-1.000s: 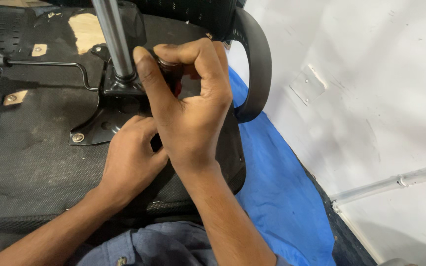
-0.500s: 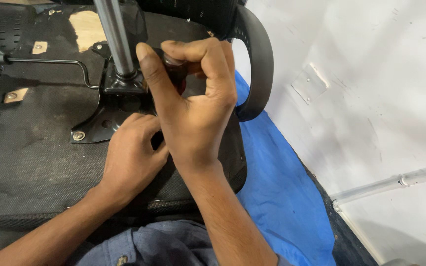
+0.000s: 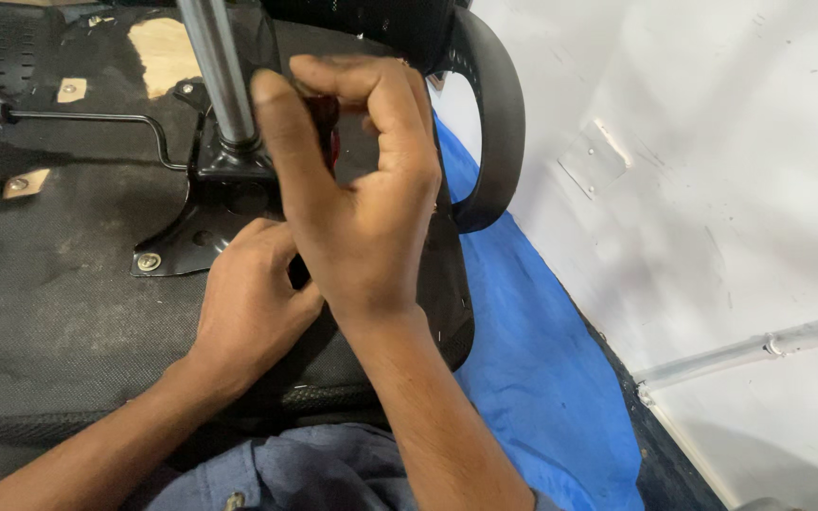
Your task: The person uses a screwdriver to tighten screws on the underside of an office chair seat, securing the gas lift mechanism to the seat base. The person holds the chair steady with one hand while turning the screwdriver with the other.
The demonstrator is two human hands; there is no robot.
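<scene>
The right hand (image 3: 362, 199) pinches a dark red-tipped tool handle (image 3: 326, 118) between thumb and curled fingers; just below it, the left hand (image 3: 253, 303) presses on the black mounting plate (image 3: 177, 248), its fingers hidden; the tool may slip, since the tip is unseen; beyond stands the steel column (image 3: 218, 71).

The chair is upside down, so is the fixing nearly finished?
One screw already sits in the black metal plate under the chair, beside the silver pole. Right now the right hand has its grip on a dark red-handled tool, and the left hand rests by the plate. Their work spot is hidden, so what's left I cannot tell.
</scene>
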